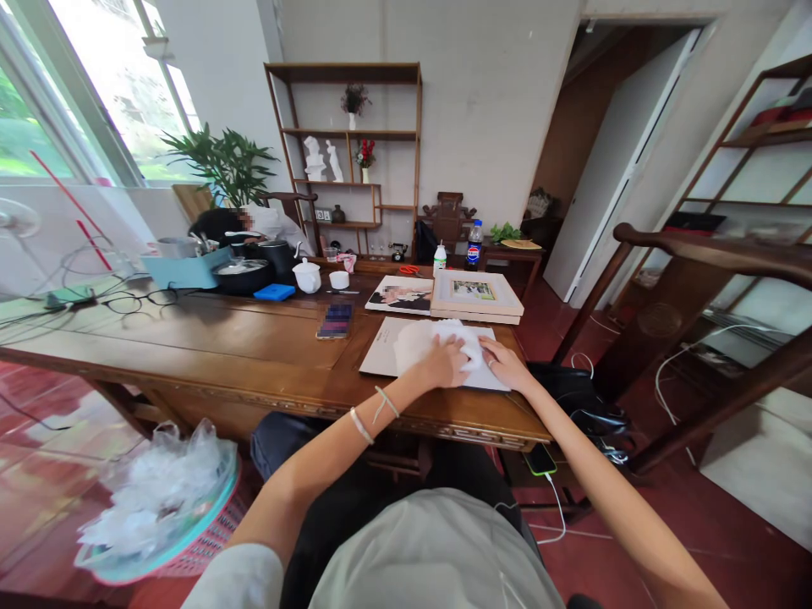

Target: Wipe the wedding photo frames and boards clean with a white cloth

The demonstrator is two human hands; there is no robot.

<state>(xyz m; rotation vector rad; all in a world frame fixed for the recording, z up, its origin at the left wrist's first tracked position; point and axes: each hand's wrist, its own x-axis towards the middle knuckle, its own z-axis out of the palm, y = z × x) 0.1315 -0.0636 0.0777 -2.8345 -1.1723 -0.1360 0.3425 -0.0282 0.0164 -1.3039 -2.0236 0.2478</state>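
Pale grey fabric shirt front (431,550) nearest, flat white rectangular board (381,348) beyond it

We have the board lying near the front edge of the brown wooden worktop (272,338). Our left hand (447,362) rests on a crumpled soft white wad (462,331), cloth or tissue, on top of the board; its fingers are spread and bent over the wad, though we cannot tell whether they grip it. Our right hand (506,365) lies at the board's right side, fingers stretched out and holding nothing. We judge the step in hand to be rubbing or pressing the board's face while the right hand steadies it. The next move, as we read it, calls for light, even pressure, keeping clear of the cream rectangular picture frame (501,293) just behind
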